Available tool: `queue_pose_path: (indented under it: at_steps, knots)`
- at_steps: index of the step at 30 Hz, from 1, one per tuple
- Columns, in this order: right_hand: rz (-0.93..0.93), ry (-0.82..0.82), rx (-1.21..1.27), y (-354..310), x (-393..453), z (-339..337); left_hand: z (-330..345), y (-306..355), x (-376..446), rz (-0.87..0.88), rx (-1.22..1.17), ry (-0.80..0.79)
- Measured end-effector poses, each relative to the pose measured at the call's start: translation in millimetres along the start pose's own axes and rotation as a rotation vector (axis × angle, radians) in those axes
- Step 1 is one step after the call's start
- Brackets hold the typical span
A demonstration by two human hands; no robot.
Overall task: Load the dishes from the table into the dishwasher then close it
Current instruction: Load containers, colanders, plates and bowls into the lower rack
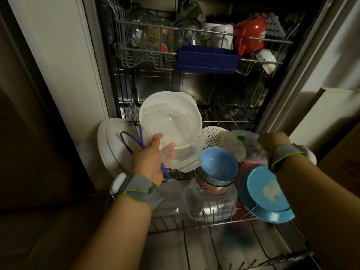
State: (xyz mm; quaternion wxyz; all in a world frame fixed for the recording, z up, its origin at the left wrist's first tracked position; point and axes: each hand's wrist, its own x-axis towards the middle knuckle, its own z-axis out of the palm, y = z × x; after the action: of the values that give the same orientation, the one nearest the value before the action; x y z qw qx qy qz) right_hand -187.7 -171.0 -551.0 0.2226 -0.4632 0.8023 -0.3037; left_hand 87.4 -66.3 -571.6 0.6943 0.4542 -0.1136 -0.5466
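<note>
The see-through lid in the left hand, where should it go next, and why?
Probably stand it on edge between the lower rack prongs. The left hand grips the clear lid above the rack, and the bowls and boxes already fill the middle.

Dishes are crowding the lower rack [194, 224]: blue bowl [220, 165], clear containers [210, 201], blue plate [266, 190] and white lid [113, 145] are blocking its front and sides. Open room is lying behind them, under the upper rack [194, 32], and over the rack's bare front tines.
</note>
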Motion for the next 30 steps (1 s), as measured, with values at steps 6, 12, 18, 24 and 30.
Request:
queue_pose_path:
  at_steps: [6,12,18,24,30]
  knots:
    - [-0.156,-0.477,0.608,-74,-87,2,5,14,-8,-0.022,-0.02,-0.095]
    - [0.011,-0.722,0.681,-90,-121,8,6,22,-20,-0.127,0.001,-0.206]
    - [-0.037,-0.516,0.735,-82,-111,6,2,29,-22,-0.074,0.014,-0.175]
    - [-0.356,-0.007,0.155,-65,-76,-1,-10,45,-8,0.029,-0.017,-0.189]
    - [-0.732,0.13,-0.511,-51,-57,3,-13,46,-7,0.036,-0.014,-0.172]
